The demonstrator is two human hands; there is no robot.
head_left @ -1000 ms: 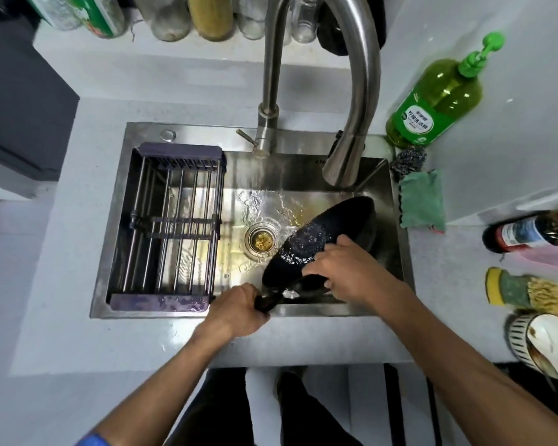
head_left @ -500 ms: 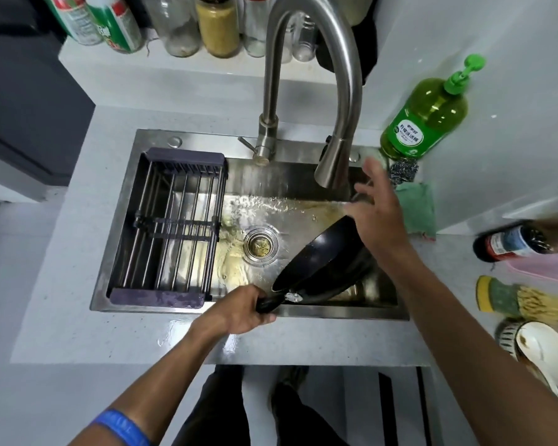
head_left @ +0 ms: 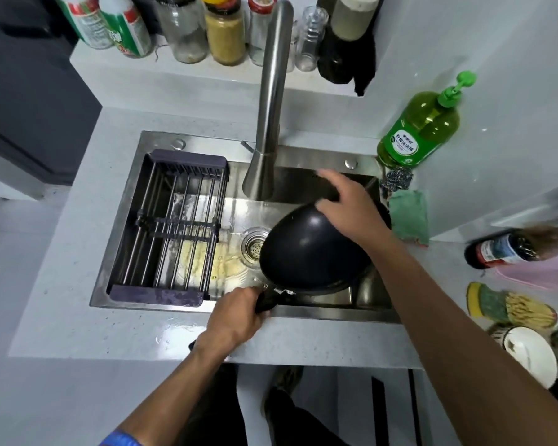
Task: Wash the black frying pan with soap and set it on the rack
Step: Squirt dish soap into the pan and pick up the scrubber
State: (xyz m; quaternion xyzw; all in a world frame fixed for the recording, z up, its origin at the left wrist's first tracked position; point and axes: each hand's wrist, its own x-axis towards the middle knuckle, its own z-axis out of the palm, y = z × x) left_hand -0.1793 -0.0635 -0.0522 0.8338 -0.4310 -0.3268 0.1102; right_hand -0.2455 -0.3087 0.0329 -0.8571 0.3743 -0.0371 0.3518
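The black frying pan (head_left: 306, 249) hangs over the right half of the steel sink (head_left: 136, 201), turned so its rounded underside faces up. My left hand (head_left: 236, 317) grips the pan's black handle at the sink's front edge. My right hand (head_left: 348, 207) lies over the pan's far rim with its fingers straight and spread, holding nothing. The dark wire rack (head_left: 171, 230) spans the left half of the sink and has nothing on it. A green soap pump bottle (head_left: 422, 123) stands on the counter at the sink's back right corner.
The tall steel faucet (head_left: 268, 123) rises behind the sink, its spout just left of my right hand. A steel scourer (head_left: 397, 181) and a green cloth (head_left: 409, 217) lie on the counter right of the sink. Jars line the back shelf. Bottles, a brush and bowls crowd the right counter.
The pan has been rolled over from inside-up to underside-up. My right hand left the pan's inside, reached toward the faucet, and now lies on the pan's far rim. The water has stopped.
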